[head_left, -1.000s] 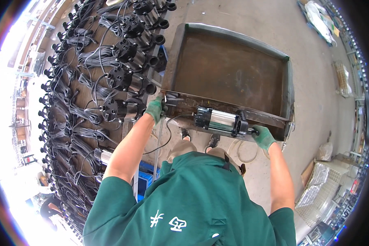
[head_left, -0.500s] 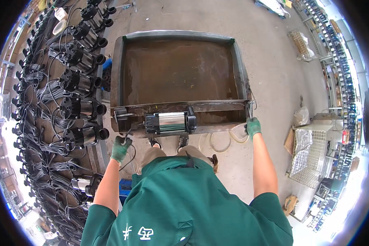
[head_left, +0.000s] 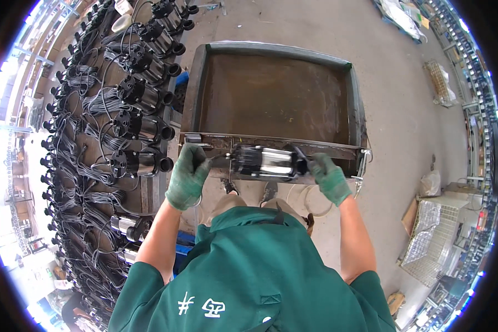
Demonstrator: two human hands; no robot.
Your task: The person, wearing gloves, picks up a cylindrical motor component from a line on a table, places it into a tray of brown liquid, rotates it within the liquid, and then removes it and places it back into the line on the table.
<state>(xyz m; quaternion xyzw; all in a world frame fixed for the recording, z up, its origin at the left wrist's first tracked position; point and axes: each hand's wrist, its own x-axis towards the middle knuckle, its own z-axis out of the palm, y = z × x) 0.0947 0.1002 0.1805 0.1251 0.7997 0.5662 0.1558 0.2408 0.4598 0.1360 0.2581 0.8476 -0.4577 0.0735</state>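
Black-and-silver pump [head_left: 275,162] extending over near section of metal tank [head_left: 195,91], right hand [head_left: 330,177] meeting its right end, fingers partly bent, grip unclear, left hand [head_left: 187,178] curling half-closed near its left end, hold unclear, other pumps [head_left: 139,93] lining left side.

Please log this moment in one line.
Pump: crosswise, near side of tank | left hand: near its left end | right hand: at its right end

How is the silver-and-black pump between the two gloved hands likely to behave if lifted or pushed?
The pump is probably heavy for its size, given its thick, metal-looking body. Its shiny middle may be slippery to grip. That rounded shape might also roll, though the black ends could check it.
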